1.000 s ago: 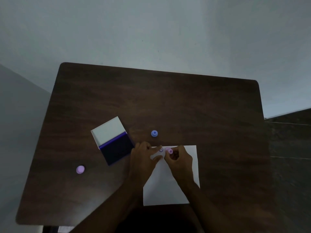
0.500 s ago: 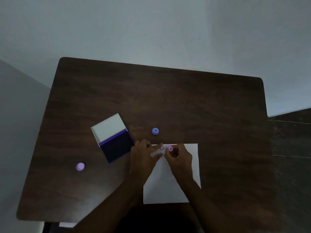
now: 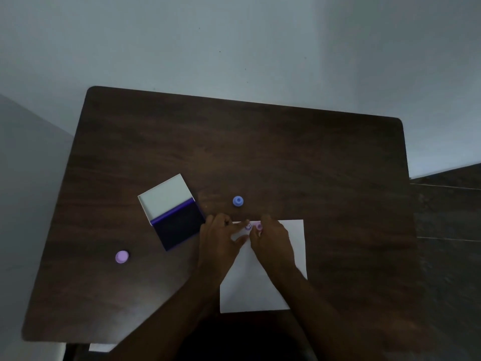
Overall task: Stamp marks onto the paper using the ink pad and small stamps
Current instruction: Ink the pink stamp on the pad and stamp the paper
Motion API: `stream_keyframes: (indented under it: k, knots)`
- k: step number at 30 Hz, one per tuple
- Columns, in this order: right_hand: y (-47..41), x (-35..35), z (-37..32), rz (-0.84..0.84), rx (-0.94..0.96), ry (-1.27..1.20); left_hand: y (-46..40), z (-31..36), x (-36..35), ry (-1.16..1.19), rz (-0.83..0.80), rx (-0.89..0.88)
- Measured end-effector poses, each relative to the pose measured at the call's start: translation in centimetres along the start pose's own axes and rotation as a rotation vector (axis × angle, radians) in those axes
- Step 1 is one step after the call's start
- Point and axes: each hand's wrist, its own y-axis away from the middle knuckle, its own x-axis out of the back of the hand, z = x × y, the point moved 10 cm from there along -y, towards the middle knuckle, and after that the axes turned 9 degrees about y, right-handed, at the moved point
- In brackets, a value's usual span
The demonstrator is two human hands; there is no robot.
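A white sheet of paper lies near the table's front edge. My right hand pinches a small pink stamp standing on the paper's top edge. Just left of it a purple smiley mark shows on the paper. My left hand lies flat on the paper's top left corner, fingers spread. The open ink pad, dark blue with a white lid, sits to the left. A blue stamp stands beyond the hands. A lilac stamp sits far left.
The dark wooden table stands against a pale wall. Its right edge borders a dark tiled floor. Bare tabletop stretches behind and to the right of the paper.
The hands have hardly moved. The smiley mark beside the pink stamp shows more plainly now. The camera has shifted slightly.
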Motion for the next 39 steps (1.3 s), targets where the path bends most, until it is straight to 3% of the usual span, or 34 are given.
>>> stream_keyframes:
  k: [3,9,15,27,39]
  knots:
    - [0.2,-0.6,-1.5,-0.078,0.091,0.198,0.1,-0.4,-0.7,-0.033,-0.053,0.011]
    - [0.6,-0.3,-2.5,-0.078,0.120,0.307,1.2,2.1,1.0,-0.138,0.112,-0.248]
    - [0.9,-1.6,-1.3,-0.237,-0.024,0.235,1.7,1.0,0.9,-0.147,0.096,-0.225]
    - [2.0,-0.9,-2.1,-0.207,0.055,0.267,2.0,1.3,1.1,-0.128,0.155,-0.264]
    - [2.1,-0.8,-2.0,-0.225,0.091,0.229,1.4,1.1,0.5,-0.133,0.084,-0.240]
